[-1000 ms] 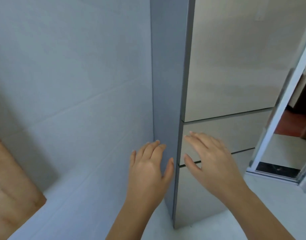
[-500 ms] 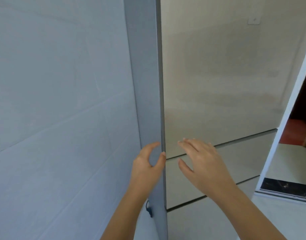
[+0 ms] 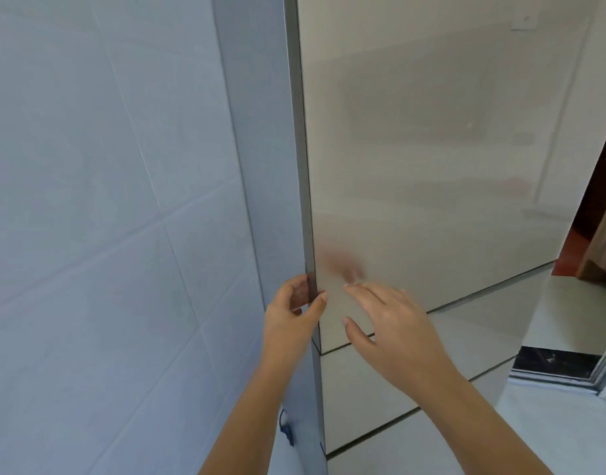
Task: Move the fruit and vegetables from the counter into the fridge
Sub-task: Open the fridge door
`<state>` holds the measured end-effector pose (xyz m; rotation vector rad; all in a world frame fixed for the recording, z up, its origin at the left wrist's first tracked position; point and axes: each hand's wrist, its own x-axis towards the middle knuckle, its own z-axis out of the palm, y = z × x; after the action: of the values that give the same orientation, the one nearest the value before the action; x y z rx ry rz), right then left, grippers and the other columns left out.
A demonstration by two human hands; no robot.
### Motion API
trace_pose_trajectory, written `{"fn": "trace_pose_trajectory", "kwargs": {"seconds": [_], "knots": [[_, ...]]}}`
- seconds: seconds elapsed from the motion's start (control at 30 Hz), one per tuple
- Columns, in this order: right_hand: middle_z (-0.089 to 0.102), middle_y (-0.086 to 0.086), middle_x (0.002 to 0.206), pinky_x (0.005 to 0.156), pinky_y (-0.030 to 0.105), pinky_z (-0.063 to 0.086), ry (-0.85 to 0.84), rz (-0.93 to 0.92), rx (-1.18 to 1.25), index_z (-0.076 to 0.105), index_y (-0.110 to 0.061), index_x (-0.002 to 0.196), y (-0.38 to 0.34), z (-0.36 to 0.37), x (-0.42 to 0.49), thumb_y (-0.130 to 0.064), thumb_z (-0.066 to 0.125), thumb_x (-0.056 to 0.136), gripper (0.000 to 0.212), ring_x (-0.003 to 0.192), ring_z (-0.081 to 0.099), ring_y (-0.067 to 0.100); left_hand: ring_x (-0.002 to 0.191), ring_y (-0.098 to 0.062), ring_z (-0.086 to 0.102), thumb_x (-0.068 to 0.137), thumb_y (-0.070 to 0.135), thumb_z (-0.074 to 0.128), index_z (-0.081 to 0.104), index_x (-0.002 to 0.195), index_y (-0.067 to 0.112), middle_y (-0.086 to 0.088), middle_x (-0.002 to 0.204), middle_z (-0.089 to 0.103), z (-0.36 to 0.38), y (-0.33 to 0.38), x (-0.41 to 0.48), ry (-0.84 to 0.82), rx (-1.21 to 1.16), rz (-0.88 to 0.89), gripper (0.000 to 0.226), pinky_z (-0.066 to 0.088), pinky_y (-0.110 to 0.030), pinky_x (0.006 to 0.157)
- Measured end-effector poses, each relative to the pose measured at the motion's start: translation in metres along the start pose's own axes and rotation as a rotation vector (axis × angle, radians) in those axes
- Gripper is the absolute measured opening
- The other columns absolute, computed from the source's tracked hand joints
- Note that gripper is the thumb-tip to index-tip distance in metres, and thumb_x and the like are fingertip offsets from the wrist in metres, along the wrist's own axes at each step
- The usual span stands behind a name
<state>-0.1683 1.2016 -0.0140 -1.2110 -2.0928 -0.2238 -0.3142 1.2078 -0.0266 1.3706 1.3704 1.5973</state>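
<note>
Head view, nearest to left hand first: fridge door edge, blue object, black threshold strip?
1. fridge door edge: gripped by the left hand.
2. blue object: below, low on fridge side.
3. black threshold strip: far right, floor level.

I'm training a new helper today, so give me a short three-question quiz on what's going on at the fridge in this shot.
1. True or false: the left hand grips the edge of the upper fridge door.
2. Multiple choice: the right hand is A) holding fruit, B) open, fingers spread near the door front, C) clenched in a fist.
3. Short answer: what stands beside the fridge's grey side panel?

Key: 1 true; 2 B; 3 a tiled wall.
</note>
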Motion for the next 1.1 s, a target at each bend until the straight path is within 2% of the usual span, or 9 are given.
{"fn": "trace_pose_trajectory", "kwargs": {"seconds": [0.07, 0.2, 0.33, 0.5, 0.7, 0.87, 0.97, 1.1], "knots": [[0.069, 0.004, 0.101, 0.078, 0.038, 0.053, 0.004, 0.013, -0.016, 0.064, -0.011, 0.109, -0.001, -0.002, 0.0, -0.036, 0.042, 0.078, 0.045, 0.09, 0.065, 0.022, 0.094, -0.011, 0.065, 0.083, 0.009, 0.066, 0.06, 0.107, 0.018, 0.001, 0.1, 0.069, 0.001, -0.002, 0.001, 0.007, -0.056, -0.011, 0.026, 0.052, -0.023, 0.082], [0.069, 0.004, 0.097, 0.077, 0.036, 0.052, 0.031, 0.028, -0.032, 0.065, -0.01, 0.108, -0.005, -0.006, -0.004, -0.035, 0.044, 0.078, 0.044, 0.088, 0.065, 0.023, 0.098, -0.011, 0.063, 0.084, 0.009, 0.064, 0.059, 0.112, 0.013, -0.002, 0.105, 0.068, -0.001, -0.006, 0.0, -0.014, -0.107, -0.031, 0.029, 0.05, -0.021, 0.084], [0.069, 0.002, 0.098, 0.077, 0.034, 0.051, 0.025, 0.053, -0.05, 0.064, -0.012, 0.111, -0.009, -0.011, -0.011, -0.036, 0.043, 0.079, 0.045, 0.088, 0.065, 0.02, 0.097, -0.013, 0.063, 0.084, 0.007, 0.064, 0.059, 0.105, 0.018, -0.003, 0.103, 0.067, -0.001, -0.005, 0.0, -0.014, -0.11, -0.017, 0.024, 0.05, -0.022, 0.085], [0.069, 0.001, 0.098, 0.079, 0.033, 0.05, 0.047, 0.093, -0.08, 0.064, -0.013, 0.11, -0.015, -0.02, -0.024, -0.036, 0.043, 0.078, 0.044, 0.089, 0.065, 0.02, 0.089, -0.002, 0.063, 0.083, 0.01, 0.065, 0.059, 0.098, 0.027, 0.006, 0.098, 0.067, -0.001, -0.001, -0.01, -0.041, -0.112, -0.004, 0.024, 0.049, -0.013, 0.077], [0.07, 0.002, 0.098, 0.079, 0.035, 0.051, 0.057, 0.139, -0.125, 0.065, -0.013, 0.109, -0.023, -0.04, -0.05, -0.037, 0.043, 0.078, 0.045, 0.088, 0.065, 0.021, 0.088, -0.009, 0.064, 0.079, 0.011, 0.07, 0.061, 0.097, 0.025, 0.003, 0.095, 0.068, 0.006, 0.007, -0.042, -0.086, -0.106, 0.061, 0.024, 0.052, -0.028, 0.082], [0.069, 0.003, 0.102, 0.081, 0.038, 0.052, 0.046, 0.194, -0.15, 0.064, -0.012, 0.111, -0.027, -0.06, -0.081, -0.037, 0.044, 0.08, 0.045, 0.091, 0.065, 0.023, 0.098, -0.016, 0.062, 0.077, 0.016, 0.073, 0.061, 0.109, 0.018, -0.001, 0.101, 0.067, 0.015, 0.01, -0.072, -0.135, -0.077, 0.089, 0.034, 0.05, -0.041, 0.09], [0.068, 0.002, 0.103, 0.081, 0.037, 0.052, 0.045, 0.226, -0.166, 0.064, -0.013, 0.112, -0.031, -0.07, -0.099, -0.036, 0.045, 0.079, 0.044, 0.091, 0.064, 0.023, 0.102, -0.01, 0.06, 0.079, 0.015, 0.071, 0.06, 0.113, 0.02, 0.0, 0.106, 0.065, 0.021, 0.012, -0.092, -0.187, -0.034, 0.138, 0.037, 0.048, -0.033, 0.092], [0.068, 0.0, 0.104, 0.083, 0.037, 0.05, 0.073, 0.268, -0.186, 0.064, -0.014, 0.111, -0.038, -0.088, -0.121, -0.035, 0.045, 0.079, 0.043, 0.094, 0.064, 0.023, 0.102, 0.002, 0.056, 0.08, 0.014, 0.069, 0.055, 0.105, 0.041, 0.01, 0.108, 0.063, 0.029, 0.02, -0.118, -0.283, -0.051, 0.176, 0.039, 0.043, -0.008, 0.086]]}}
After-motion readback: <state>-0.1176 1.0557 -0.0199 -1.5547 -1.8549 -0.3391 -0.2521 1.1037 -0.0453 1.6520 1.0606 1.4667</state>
